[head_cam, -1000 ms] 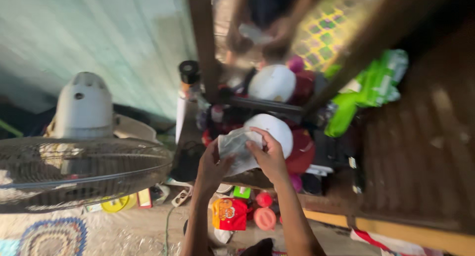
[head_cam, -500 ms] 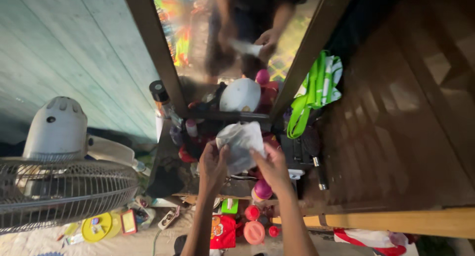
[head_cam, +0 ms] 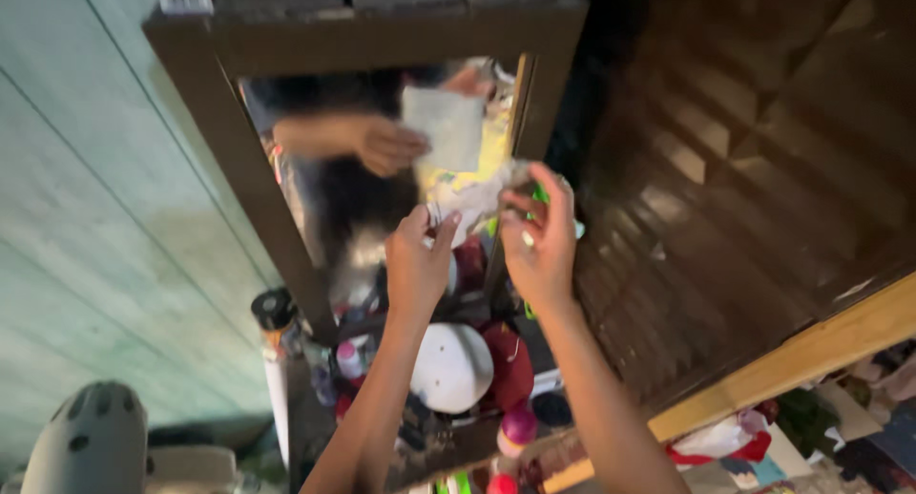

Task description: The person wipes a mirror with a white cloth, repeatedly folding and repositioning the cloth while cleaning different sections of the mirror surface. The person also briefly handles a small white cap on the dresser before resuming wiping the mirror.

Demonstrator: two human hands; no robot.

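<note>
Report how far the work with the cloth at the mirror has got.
Done: both hands are raised to the dark-framed mirror. In hand: the left hand and the right hand hold a crumpled pale cloth between them, in front of the glass. Left: the cloth is not yet spread out, and the glass is too blurred to judge.

Home bedrm: dresser mirror (head_cam: 382, 169), toiletry bottles (head_cam: 351, 358), caps (head_cam: 450, 365), fan (head_cam: 95, 446).
</note>
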